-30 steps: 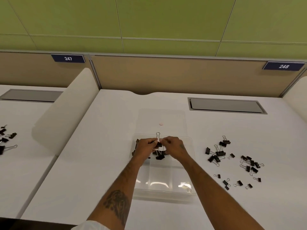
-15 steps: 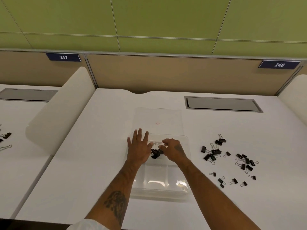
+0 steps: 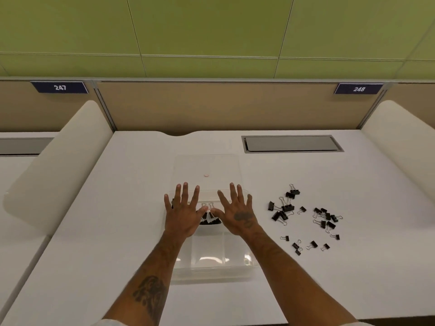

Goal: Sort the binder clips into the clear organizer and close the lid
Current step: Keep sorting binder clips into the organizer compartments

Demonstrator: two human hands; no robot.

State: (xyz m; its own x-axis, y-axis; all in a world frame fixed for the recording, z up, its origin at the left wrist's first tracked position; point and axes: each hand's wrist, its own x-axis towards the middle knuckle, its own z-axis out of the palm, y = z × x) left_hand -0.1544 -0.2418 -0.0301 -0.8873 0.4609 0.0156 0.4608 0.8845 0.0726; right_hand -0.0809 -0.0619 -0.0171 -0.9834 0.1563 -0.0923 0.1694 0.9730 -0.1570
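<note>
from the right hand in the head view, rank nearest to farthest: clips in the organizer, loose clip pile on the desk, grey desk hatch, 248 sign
From the right hand:
1. Clips in the organizer, just left of its thumb.
2. Loose clip pile, on the desk to its right.
3. Grey desk hatch, farther back, right.
4. 248 sign, on the back partition.

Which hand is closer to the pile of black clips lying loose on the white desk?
Right. The right hand is spread over the clear plastic organizer, just beside the loose black binder clips. The left hand is farther away, beyond the right hand.
</note>
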